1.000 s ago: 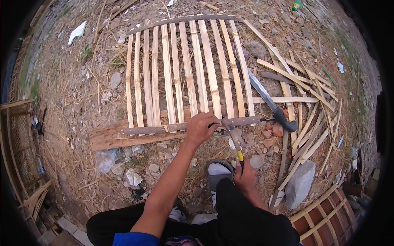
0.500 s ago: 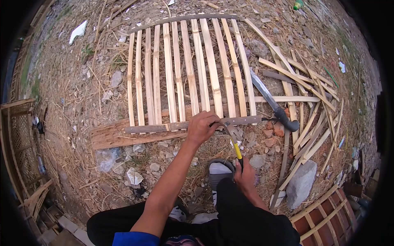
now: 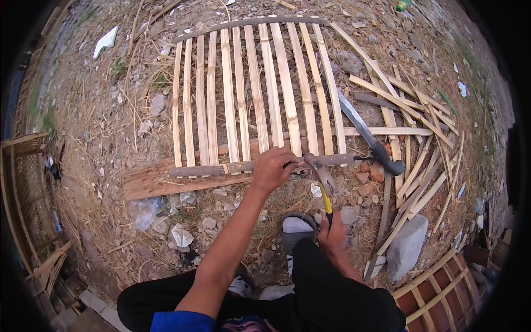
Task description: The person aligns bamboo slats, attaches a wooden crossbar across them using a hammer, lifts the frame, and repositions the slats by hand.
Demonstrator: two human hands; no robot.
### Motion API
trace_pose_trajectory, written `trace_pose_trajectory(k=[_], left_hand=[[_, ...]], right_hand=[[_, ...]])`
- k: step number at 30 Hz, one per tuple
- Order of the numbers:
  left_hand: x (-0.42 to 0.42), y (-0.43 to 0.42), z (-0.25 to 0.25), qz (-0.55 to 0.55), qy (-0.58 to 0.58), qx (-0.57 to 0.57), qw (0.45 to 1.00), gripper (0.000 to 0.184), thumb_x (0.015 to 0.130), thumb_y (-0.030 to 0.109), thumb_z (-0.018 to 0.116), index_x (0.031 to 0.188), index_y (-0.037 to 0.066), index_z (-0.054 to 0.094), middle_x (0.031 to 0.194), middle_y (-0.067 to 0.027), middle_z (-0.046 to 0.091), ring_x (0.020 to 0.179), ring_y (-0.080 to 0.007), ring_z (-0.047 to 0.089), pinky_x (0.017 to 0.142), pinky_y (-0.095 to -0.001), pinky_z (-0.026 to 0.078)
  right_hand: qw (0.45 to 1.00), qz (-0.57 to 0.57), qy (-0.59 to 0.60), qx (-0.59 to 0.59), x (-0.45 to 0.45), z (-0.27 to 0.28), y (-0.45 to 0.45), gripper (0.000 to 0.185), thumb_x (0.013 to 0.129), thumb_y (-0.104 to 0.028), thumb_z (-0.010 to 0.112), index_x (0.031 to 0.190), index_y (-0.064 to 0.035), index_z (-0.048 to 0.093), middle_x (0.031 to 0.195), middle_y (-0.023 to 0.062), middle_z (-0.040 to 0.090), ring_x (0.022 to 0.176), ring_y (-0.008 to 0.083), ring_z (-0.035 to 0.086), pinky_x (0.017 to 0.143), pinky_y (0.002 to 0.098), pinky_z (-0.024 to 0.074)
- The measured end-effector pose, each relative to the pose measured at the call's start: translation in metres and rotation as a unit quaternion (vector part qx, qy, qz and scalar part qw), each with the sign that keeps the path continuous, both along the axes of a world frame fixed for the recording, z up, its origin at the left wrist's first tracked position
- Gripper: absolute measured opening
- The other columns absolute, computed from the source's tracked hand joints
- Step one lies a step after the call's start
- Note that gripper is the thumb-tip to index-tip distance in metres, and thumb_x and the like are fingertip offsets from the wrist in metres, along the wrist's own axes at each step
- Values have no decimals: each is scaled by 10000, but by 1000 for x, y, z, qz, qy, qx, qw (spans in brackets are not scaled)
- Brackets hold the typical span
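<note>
In the head view, a frame of pale wooden slats (image 3: 257, 94) lies on the ground, its slats joined by dark bars at the far and near ends. My left hand (image 3: 273, 169) is closed over the near crossbar (image 3: 213, 170), thumb and forefinger pinched together. Any small item between those fingertips is too hidden to make out. My right hand (image 3: 333, 238) grips a hammer (image 3: 326, 200) with a yellow and black handle. The hammer's metal head is just right of my left fingertips, close to the crossbar; contact is unclear.
A weathered plank (image 3: 146, 182) lies under the near crossbar. To the right are a machete (image 3: 359, 126) with a dark handle, a pile of loose slats (image 3: 423, 119) and a grey rock (image 3: 406, 247). A slatted panel (image 3: 440, 293) stands at lower right.
The hammer head has shifted right, away from my left fingertips, and its handle has turned with it. My right hand has moved slightly right and down. My left hand stays on the crossbar.
</note>
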State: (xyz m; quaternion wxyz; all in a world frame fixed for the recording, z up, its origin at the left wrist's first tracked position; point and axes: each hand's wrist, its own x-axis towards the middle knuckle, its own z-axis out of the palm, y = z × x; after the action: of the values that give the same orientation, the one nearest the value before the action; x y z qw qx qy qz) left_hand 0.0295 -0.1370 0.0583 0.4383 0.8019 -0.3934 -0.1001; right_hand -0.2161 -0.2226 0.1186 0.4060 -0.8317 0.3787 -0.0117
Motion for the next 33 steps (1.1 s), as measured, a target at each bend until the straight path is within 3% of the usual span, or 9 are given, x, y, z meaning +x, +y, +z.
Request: trace_pose_trajectory(k=[9, 12, 15, 17, 19, 21, 24, 31, 33], left_hand=[[0, -1, 0, -2, 9, 3, 1000, 181, 709, 54, 826, 866, 105, 752, 849, -32, 702, 787, -248, 668, 681, -369, 536], [-1, 1, 0, 1, 8, 4, 1000, 183, 710, 49, 823, 869, 103, 752, 852, -34, 701, 788, -252, 665, 685, -374, 534], [-1, -1, -2, 0, 6, 0, 1000, 178, 714, 50, 823, 870, 100, 753, 851, -39, 698, 790, -254, 662, 686, -376, 531], [-1, 0, -5, -1, 4, 4, 1000, 169, 719, 56, 824, 867, 100, 755, 848, -42, 697, 791, -254, 660, 686, -377, 530], [-2, 0, -2, -4, 6, 12, 1000, 156, 726, 65, 826, 861, 102, 758, 844, -42, 697, 791, -250, 660, 686, -377, 529], [0, -2, 2, -7, 13, 15, 1000, 141, 734, 76, 828, 854, 103, 758, 839, -42, 698, 790, -248, 659, 686, -377, 529], [2, -2, 3, -3, 12, 7, 1000, 138, 736, 77, 824, 855, 102, 758, 840, -44, 699, 786, -249, 658, 687, -377, 529], [0, -1, 0, -3, -1, -2, 1000, 181, 718, 52, 811, 881, 109, 756, 836, -46, 688, 773, -254, 656, 678, -373, 528], [0, 0, 1, -1, 4, 7, 1000, 180, 716, 50, 812, 875, 110, 755, 834, -45, 686, 777, -256, 656, 678, -373, 529]], right_hand=[[998, 52, 18, -28, -5, -15, 0, 261, 970, -130, 613, 1184, 15, 583, 794, 265, 653, 725, 479, 664, 598, 512, 503], [1000, 17, 19, 16, -4, -5, 1, 283, 978, -147, 607, 1204, 21, 581, 808, 270, 660, 731, 479, 669, 605, 509, 511], [991, 24, -128, -38, -5, 15, -3, 303, 987, -163, 597, 1219, 30, 575, 815, 277, 662, 737, 486, 669, 613, 510, 513], [979, 34, -200, -36, -8, 8, -4, 210, 1011, -164, 571, 1136, 2, 540, 711, 224, 604, 627, 437, 619, 556, 478, 462], [989, 45, -136, -30, -9, 0, -4, 194, 1013, -166, 566, 1111, 0, 541, 704, 220, 601, 618, 437, 615, 556, 483, 458], [996, 58, 60, -25, -3, -7, -5, 244, 994, -168, 582, 1146, 24, 579, 794, 264, 655, 710, 486, 655, 615, 524, 500], [999, 0, 42, 2, -1, -6, -2, 224, 994, -169, 587, 1118, 16, 580, 771, 256, 648, 682, 475, 649, 594, 526, 492], [999, 35, -21, -31, -4, -3, -2, 225, 984, -166, 616, 1140, -7, 588, 786, 255, 656, 699, 472, 658, 589, 526, 492], [998, 50, 17, -33, -1, -7, -2, 230, 983, -161, 616, 1142, 4, 591, 787, 254, 657, 693, 474, 656, 584, 519, 494]])
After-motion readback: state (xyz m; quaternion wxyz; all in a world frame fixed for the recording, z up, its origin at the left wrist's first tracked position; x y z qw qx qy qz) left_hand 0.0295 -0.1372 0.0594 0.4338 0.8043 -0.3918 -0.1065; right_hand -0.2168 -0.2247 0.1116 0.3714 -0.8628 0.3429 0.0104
